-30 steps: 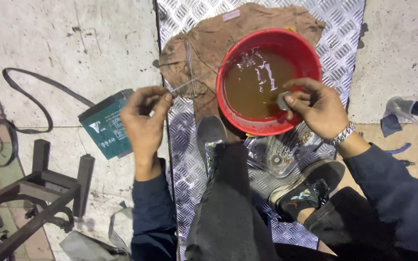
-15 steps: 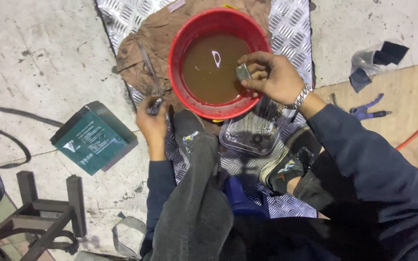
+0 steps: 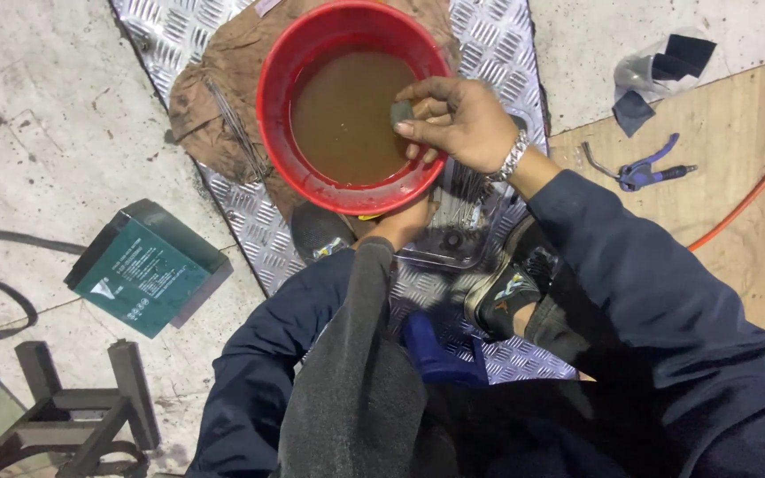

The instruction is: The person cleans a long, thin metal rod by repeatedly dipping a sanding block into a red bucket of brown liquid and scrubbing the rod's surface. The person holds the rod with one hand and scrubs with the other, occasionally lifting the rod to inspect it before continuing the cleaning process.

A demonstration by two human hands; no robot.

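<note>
While the right hand (image 3: 458, 124) pinches a small grey piece (image 3: 400, 111) over the bucket (image 3: 347, 190), fingers closed narrowly on it at about 3 o'clock of the rim, the piece sits just above the brown water (image 3: 343, 115) and looks wet; judged from this, the rinsing or dipping is under way, not finished. Left hand (image 3: 400, 226) reaches to the bucket's near wall at 6 o'clock, mostly hidden below the rim; whether it grips or only braces the wall I cannot tell. Bucket stands on a brown rag (image 3: 210, 115), which lies on a checker plate (image 3: 250, 221); thin wires or rods (image 3: 236, 133) lie on the rag at 9 o'clock of the bucket, untouched. A clear tray (image 3: 458, 230) lies at 5 o'clock, touching or just beside the bucket, partly under the right wrist. Further out: green battery (image 3: 143, 270) at 8 o'clock, well apart; blue pliers (image 3: 639, 168) at 3 o'clock on the board; orange hose (image 3: 754, 190) beyond them; dark metal stand (image 3: 73, 416) at lower left. The person's knee and shoes crowd the near side of the bucket; nothing blocks the water itself.
</note>
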